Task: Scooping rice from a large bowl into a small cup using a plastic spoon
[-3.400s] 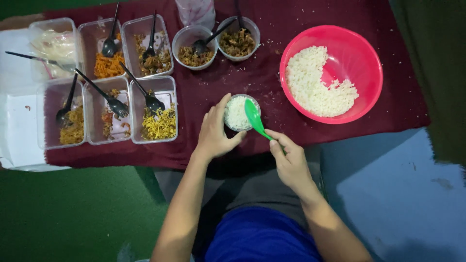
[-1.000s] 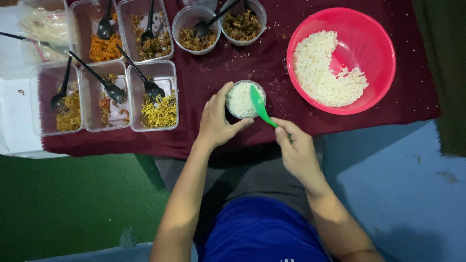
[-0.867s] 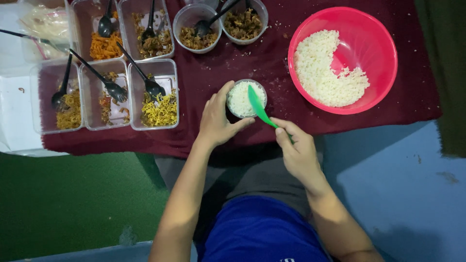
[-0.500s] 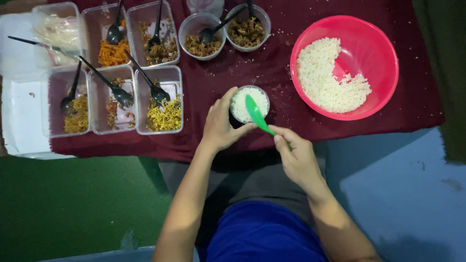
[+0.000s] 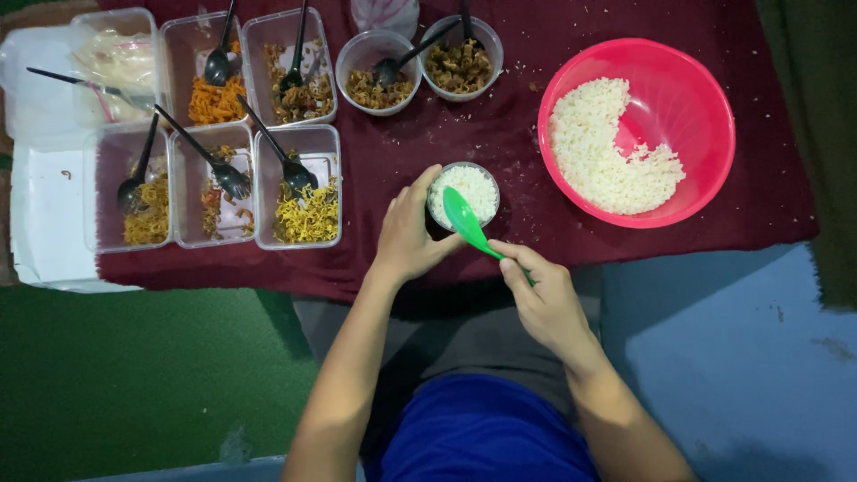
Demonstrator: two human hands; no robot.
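My L hand (image 5: 406,234) cupping rice cup (image 5: 463,194) from left; R hand (image 5: 544,295) gripping green spoon (image 5: 468,221), handle running back-right toward me, bowl tipping over cup's near rim

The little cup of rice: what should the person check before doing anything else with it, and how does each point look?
1. Left hand steadies the small cup: ok.
2. Right hand grips the green spoon by its handle: ok.
3. Spoon bowl rests over the cup's rice: ok.
4. Cup filled with rice to the rim: ok.
5. Pink bowl has rice left: ok.
6. Maroon cloth free of spilled grains: not ok.
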